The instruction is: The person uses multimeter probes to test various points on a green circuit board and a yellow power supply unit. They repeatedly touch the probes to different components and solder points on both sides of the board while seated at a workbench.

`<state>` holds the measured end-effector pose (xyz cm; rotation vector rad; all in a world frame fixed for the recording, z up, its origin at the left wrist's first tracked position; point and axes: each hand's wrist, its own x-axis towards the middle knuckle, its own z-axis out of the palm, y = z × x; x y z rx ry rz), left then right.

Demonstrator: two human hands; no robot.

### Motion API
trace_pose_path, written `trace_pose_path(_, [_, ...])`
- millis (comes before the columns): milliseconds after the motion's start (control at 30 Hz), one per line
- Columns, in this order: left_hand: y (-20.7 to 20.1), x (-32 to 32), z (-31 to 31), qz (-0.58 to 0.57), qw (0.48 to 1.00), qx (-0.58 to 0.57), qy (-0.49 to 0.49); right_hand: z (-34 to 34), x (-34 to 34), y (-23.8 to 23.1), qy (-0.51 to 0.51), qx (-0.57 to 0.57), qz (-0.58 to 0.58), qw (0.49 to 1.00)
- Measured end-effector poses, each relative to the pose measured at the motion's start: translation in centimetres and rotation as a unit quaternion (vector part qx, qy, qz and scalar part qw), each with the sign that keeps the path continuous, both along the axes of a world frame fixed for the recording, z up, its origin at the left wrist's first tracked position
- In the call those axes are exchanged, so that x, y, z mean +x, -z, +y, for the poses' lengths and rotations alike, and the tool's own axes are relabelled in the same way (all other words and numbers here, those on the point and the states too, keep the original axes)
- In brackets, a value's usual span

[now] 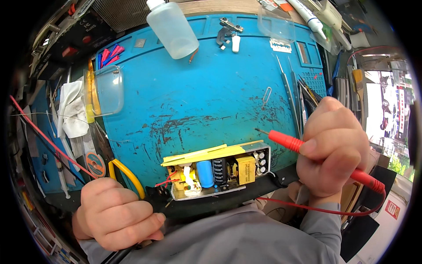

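Note:
My right hand (pixel 332 147) is closed around a red test probe (pixel 285 140). Its bare metal tip points left, above the mat and apart from the circuit board. From the probe's rear end, a red lead (pixel 325 212) loops back under my wrist. At the lower left, my left hand (pixel 118 215) is curled shut on what looks like a black test probe (pixel 121 255), mostly hidden by the fingers. Between my hands, at the mat's near edge, lies an open power supply board (pixel 220 171) in a metal frame. It carries blue and black capacitors, a yellow-wrapped transformer and yellow insulating sheet along its far side.
Yellow-handled pliers (pixel 132 176) and a solder reel (pixel 94 163) lie beside my left hand. On the blue mat (pixel 184 97) are a plastic bottle (pixel 173 33), a paper clip (pixel 267 95) and a clear tray (pixel 109 90). Tweezers (pixel 288 90) line the right side.

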<state>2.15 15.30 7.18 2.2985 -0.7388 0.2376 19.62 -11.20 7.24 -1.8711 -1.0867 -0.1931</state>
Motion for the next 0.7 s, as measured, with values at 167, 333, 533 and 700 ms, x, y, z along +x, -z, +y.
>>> trace_pose_path(167, [-0.2,0.1,0.0,-0.007,1.000,0.007,0.006,-0.4,0.7,0.1,-0.005,0.007,-0.034,0.999])
trace_pose_path(333, [-0.7,-0.1,-0.5,-0.045,0.998,0.029,0.014,-0.3,2.0,0.5,-0.043,0.046,-0.127,0.990])
trace_pose_path(533, [-1.0,-0.7,-0.1,-0.085,0.996,-0.004,-0.025,-0.2,2.2,-1.4,-0.014,0.091,-0.162,0.983])
trace_pose_path(700, [-0.2,-0.5,0.0,-0.055,0.987,0.004,-0.150,-3.5,-0.9,-3.1,0.030,-0.003,-0.128,0.991])
